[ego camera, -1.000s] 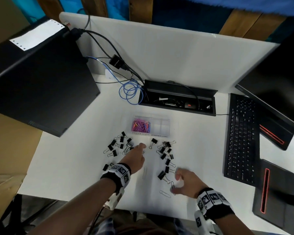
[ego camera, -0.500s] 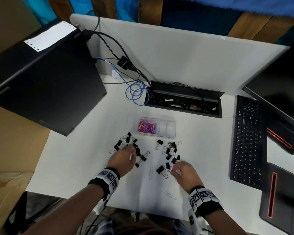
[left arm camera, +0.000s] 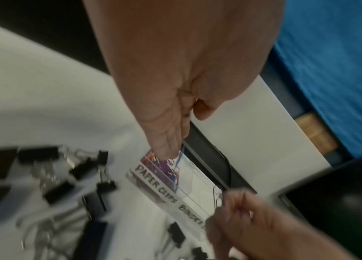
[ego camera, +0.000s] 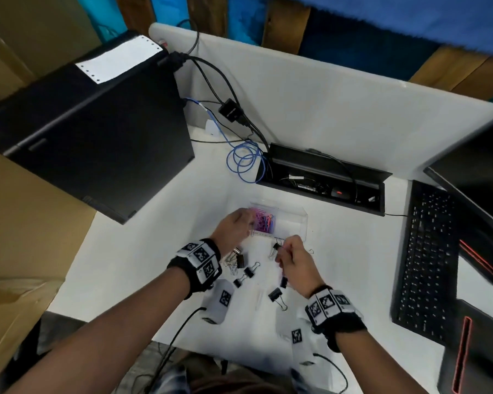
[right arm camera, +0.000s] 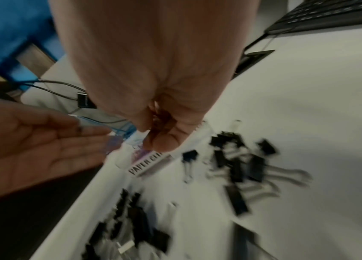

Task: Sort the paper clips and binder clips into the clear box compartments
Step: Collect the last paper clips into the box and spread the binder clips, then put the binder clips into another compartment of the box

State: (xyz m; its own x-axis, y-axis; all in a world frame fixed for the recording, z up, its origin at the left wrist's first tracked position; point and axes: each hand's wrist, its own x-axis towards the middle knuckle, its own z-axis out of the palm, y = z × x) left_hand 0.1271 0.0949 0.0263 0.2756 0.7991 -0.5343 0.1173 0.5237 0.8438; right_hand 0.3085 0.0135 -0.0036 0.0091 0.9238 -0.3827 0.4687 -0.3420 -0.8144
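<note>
Head view: your left hand [ego camera: 234, 231], fingers extended, is over the clear plastic box [ego camera: 292, 223], at its compartment of coloured paper clips [ego camera: 264, 223] (release step, I'd say). Right hand [ego camera: 295, 258] pinches something unclear. Black binder clips [ego camera: 275, 294] lie on the white desk [ego camera: 131, 260]; next, drop right's load by label.

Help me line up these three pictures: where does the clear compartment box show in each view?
Head view: the clear box sits mid-frame on the white desk, just beyond both hands.
Left wrist view: the box lies lower centre, under the left hand's fingertips, its labels facing the camera.
Right wrist view: only its labelled front edge shows, centre, below the right hand.
Shared landmark: the "PAPER CLIPS" label, readable in both wrist views.
</note>
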